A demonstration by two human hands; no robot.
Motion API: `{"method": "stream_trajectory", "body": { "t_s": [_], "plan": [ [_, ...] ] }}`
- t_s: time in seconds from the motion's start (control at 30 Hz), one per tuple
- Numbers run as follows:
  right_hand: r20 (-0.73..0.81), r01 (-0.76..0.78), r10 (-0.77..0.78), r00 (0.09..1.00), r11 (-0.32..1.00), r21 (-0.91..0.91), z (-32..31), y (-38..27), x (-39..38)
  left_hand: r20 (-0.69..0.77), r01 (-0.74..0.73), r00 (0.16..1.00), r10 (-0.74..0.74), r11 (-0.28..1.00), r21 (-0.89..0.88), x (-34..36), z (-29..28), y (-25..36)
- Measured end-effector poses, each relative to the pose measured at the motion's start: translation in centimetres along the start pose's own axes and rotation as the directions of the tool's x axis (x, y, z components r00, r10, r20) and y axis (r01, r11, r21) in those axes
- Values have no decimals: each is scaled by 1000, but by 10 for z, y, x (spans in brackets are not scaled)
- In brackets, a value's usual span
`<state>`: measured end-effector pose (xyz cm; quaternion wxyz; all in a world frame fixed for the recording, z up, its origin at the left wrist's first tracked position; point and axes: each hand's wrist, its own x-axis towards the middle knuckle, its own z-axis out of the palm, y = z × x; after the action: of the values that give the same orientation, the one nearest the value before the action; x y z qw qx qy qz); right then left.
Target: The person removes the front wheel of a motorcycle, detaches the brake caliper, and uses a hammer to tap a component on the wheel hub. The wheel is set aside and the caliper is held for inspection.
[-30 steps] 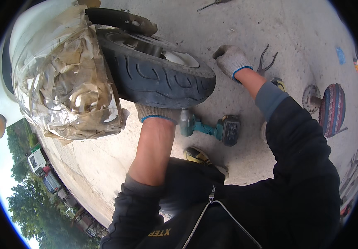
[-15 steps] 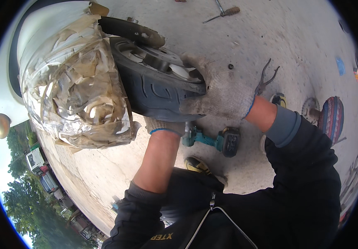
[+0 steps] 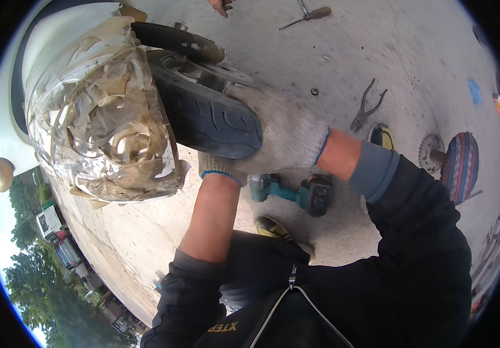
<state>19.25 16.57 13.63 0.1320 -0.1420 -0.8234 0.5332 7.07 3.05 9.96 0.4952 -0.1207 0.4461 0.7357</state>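
A small wheel with a black rubber tyre (image 3: 203, 116) and a grey metal rim sits beside a white vehicle body panel covered in crumpled brown tape and clear film (image 3: 108, 124). My right hand (image 3: 287, 127), in a knitted work glove, wraps around the tyre's right edge, with its fingers over the rim side. Under the tyre, my left hand (image 3: 222, 166) wears a similar glove; its fingers are hidden beneath the wheel. Just above the rim is a dark rounded plate (image 3: 177, 42). A teal and black cordless power tool (image 3: 287, 192) lies on the ground below my hands.
Pliers (image 3: 367, 107), a small dark ring (image 3: 315, 91) and a screwdriver (image 3: 316, 14) lie on the concrete. Another person's hand (image 3: 221, 7) shows at the top edge. A striped round cushion (image 3: 461, 168) and a perforated metal disc (image 3: 431, 152) are at the right.
My right hand has slid left and now covers more of the tyre's edge. The wheel has shifted slightly left and up. More of the other person's hand shows at the top.
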Motion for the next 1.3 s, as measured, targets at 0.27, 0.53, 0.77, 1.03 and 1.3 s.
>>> {"method": "stream_trajectory", "body": {
  "t_s": [0.27, 0.53, 0.77, 1.03, 1.3],
  "plan": [
    [169, -27, 14, 986, 997, 74, -31, -28, 19, -24, -102, 994, 106, 987, 124, 1, -5, 32],
    [149, 14, -15, 989, 1000, 7, -34, -12, 19, 41, -350, 937, 348, 926, 144, 30, -27, 89],
    [194, 8, -26, 981, 995, 98, -47, 10, 23, 14, -378, 925, 380, 912, 162, 42, -43, 106],
    [-158, 177, -211, 965, 963, -203, -8, 16, 4, -31, -358, 929, 368, 918, 171, 42, -50, 105],
    [-57, 82, -93, 994, 982, -168, -13, 9, 6, -37, -366, 925, 377, 914, 177, 39, -57, 105]
  ]
}}
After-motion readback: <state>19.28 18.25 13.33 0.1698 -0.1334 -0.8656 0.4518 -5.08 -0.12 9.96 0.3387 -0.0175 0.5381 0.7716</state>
